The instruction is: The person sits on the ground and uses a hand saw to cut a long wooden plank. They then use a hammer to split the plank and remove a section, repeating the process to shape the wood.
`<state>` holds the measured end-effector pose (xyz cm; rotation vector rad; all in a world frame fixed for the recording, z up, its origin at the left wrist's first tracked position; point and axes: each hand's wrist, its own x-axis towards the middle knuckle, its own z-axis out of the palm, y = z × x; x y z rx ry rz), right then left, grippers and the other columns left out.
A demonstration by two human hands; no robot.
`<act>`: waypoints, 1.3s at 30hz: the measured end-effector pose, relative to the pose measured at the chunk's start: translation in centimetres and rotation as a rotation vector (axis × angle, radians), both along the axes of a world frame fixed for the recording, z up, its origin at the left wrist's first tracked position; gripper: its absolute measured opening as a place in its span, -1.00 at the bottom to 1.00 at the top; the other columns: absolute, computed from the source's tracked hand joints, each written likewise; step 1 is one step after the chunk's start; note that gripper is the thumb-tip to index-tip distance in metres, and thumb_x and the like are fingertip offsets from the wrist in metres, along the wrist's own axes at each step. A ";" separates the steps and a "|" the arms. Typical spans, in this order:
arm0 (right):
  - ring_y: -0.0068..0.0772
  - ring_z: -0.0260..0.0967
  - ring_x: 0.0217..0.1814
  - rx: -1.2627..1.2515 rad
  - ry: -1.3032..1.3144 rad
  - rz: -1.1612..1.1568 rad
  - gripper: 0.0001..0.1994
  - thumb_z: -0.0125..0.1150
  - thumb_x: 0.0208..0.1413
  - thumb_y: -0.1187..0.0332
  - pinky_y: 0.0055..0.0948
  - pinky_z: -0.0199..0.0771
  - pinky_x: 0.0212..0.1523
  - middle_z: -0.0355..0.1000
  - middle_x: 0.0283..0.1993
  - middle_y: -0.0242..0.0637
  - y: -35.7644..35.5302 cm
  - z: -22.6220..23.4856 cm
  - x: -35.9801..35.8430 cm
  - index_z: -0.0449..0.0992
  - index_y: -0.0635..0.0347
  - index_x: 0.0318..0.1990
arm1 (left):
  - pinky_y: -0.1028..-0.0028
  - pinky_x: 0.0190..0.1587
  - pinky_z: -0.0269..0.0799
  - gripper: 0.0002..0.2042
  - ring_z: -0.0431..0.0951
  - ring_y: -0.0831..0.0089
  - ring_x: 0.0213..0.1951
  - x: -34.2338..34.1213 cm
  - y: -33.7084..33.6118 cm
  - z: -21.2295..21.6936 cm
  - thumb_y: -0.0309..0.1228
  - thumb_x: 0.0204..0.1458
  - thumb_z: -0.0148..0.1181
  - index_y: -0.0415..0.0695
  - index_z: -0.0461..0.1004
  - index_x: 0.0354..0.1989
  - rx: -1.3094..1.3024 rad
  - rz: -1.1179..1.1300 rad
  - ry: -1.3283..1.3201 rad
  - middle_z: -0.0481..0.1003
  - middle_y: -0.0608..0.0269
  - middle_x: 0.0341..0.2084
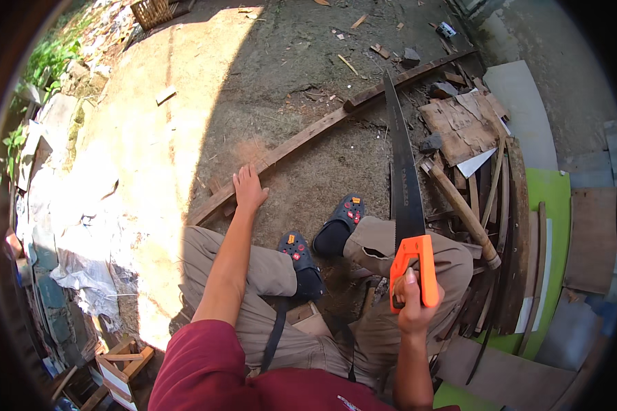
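My right hand (414,301) grips the orange handle of a hand saw (405,179). Its long dark blade points away from me, with the tip near a long wooden plank (308,133). That plank lies diagonally on the dirt ground in front of me. My left hand (248,188) rests flat on the plank's lower left part, fingers spread. I am crouched low; my knees in khaki trousers and my dark clogs (339,219) show between my arms.
A heap of scrap boards and plywood (463,123) lies at the right, with a wooden-handled hammer (459,205) on it. Green and grey panels (552,198) lie beyond. A small wooden stool frame (120,366) stands lower left. White plastic sheeting (82,274) is at the left.
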<state>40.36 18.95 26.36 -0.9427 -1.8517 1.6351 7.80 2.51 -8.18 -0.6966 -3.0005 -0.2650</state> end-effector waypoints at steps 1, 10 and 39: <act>-0.66 0.13 -0.62 -0.014 0.159 -0.023 -0.72 0.04 0.31 0.48 -0.53 0.15 -0.58 0.23 -0.65 -0.46 -0.1 0.3 0.3 0.34 0.25 -0.51 | 0.13 0.29 0.32 -0.35 0.43 0.10 0.25 0.4 -0.2 1.0 -0.18 -0.02 0.42 -0.15 0.39 0.25 0.061 -0.047 -0.148 0.46 -0.03 0.17; -0.64 0.05 -0.57 0.225 0.580 -0.169 -0.68 0.04 0.39 0.21 -0.52 0.20 -0.41 0.09 -0.57 -0.49 3.1 9.3 7.1 0.23 0.10 -0.43 | 0.21 0.20 0.44 -0.55 0.57 0.17 0.12 7.3 2.7 25.0 -0.19 0.15 0.33 -0.15 0.51 0.15 0.453 -0.523 -0.640 0.59 0.01 0.03; 0.06 0.30 0.22 0.643 -0.616 0.092 -0.58 0.33 -0.01 0.38 -0.01 0.32 0.20 0.35 0.11 0.01 4.8 -35.5 13.1 0.42 0.24 0.04 | 0.25 0.07 0.45 -0.67 0.60 0.08 -0.02 26.8 12.8 32.2 -0.29 0.12 0.34 -0.25 0.56 -0.04 0.340 -0.938 -0.668 0.62 -0.04 -0.14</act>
